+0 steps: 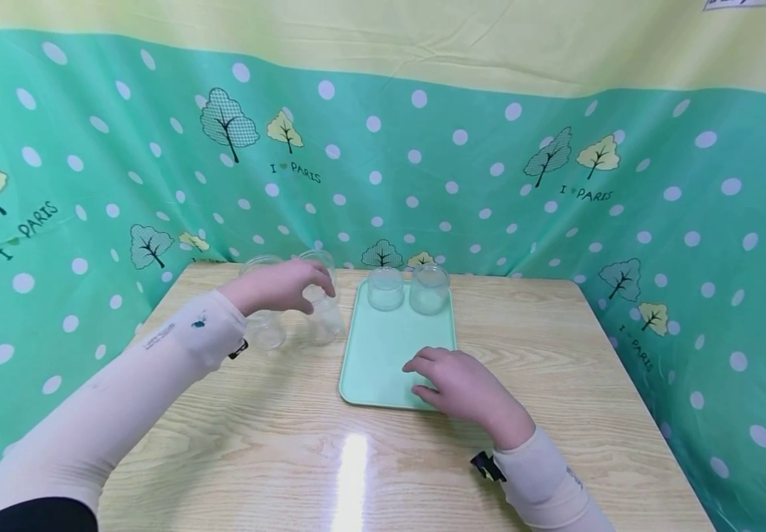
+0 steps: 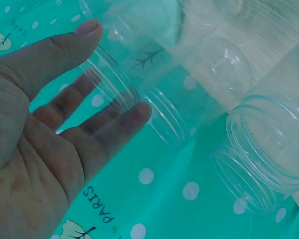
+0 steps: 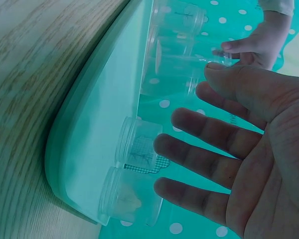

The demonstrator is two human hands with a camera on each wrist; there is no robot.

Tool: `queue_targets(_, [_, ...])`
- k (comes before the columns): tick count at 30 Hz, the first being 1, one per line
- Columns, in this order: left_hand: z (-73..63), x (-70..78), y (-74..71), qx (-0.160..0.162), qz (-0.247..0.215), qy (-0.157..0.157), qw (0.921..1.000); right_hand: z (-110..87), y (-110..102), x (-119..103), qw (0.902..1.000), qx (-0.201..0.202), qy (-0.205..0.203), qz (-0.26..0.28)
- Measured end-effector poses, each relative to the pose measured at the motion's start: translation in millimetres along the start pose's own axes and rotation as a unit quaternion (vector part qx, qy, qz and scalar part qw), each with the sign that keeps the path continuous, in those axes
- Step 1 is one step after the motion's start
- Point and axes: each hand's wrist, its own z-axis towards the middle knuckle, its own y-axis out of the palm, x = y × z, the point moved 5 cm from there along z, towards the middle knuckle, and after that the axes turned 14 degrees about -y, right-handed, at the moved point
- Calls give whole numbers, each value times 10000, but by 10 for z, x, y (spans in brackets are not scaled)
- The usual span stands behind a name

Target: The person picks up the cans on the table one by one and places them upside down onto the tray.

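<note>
My left hand [image 1: 279, 287] reaches over the left of the table. Its thumb and fingers grip a clear plastic jar [image 1: 324, 325] near the threaded mouth [image 2: 112, 79], and the jar leans slightly. Other clear jars stand close around it, one with its ringed rim [image 2: 249, 184] facing the left wrist camera. Above the front right of a pale green tray [image 1: 383, 355] hovers my right hand [image 1: 462, 384], fingers spread and loosely bent, holding nothing. At the tray's back sit a shorter clear jar [image 1: 385, 290] and a taller clear jar [image 1: 430, 290], ribbed ends toward the tray.
The tray lies on a wood-grain table [image 1: 522, 332], with a small clear jar [image 1: 267, 334] to its left. A green polka-dot curtain [image 1: 456, 185] surrounds the table at the back and sides. Glare [image 1: 351, 480] brightens the front tabletop.
</note>
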Motion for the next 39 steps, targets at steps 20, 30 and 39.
queue_targets(20, [-203, -103, -90, 701, -737, -210, 9946, -9, -28, 42, 10000, -25, 20, -1])
queue_targets(30, [-309, -134, -2, 966, -1123, -366, 9883, -15, -27, 58, 9999, -81, 96, -27])
queue_targets(39, [-408, -105, 58, 1461, -1807, -556, 9710, -22, -82, 52, 9999, -60, 138, 11])
